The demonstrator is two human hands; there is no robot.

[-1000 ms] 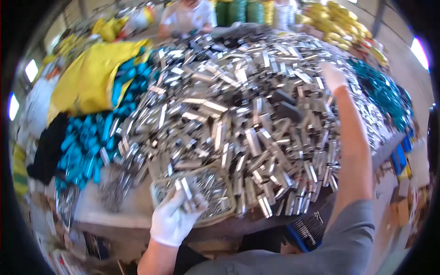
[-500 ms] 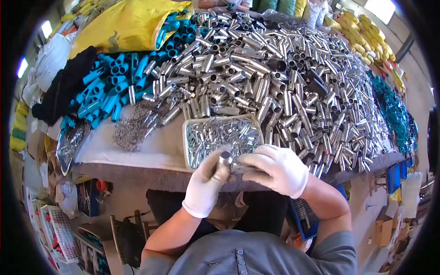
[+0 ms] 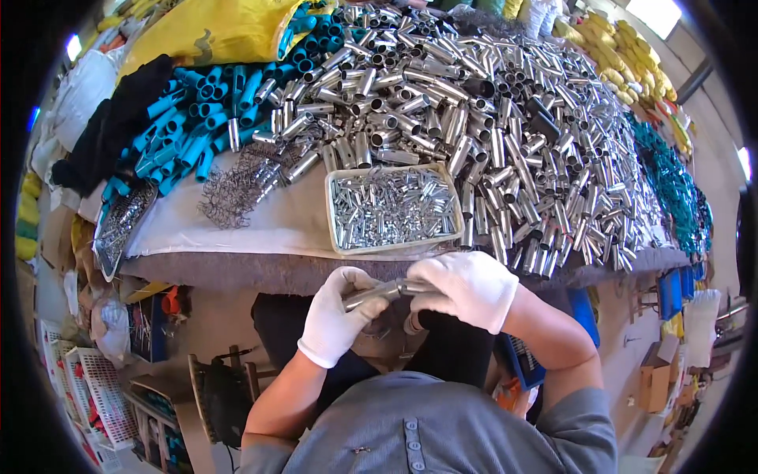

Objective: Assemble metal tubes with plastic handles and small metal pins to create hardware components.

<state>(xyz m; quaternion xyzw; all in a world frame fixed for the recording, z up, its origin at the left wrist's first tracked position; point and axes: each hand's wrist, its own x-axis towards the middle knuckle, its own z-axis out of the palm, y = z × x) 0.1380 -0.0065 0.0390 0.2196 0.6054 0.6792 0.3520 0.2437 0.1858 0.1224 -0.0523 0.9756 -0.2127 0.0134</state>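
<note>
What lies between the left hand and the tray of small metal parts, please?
In the head view, grey fabric edging the table shows between the left hand, which holds a metal tube, and the tray.

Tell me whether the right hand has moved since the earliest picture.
Yes: against the cream tray, the right hand has come nearer the body and leftward, from the metal tubes' far right to this side of the tray.

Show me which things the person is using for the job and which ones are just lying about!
Likely part of the job:
metal tube in the left hand, with the right hand at its end
small metal pieces in the pale tray
big pile of shiny tubes

Probably just lying about:
black cloth
yellow sack
cardboard box
</note>
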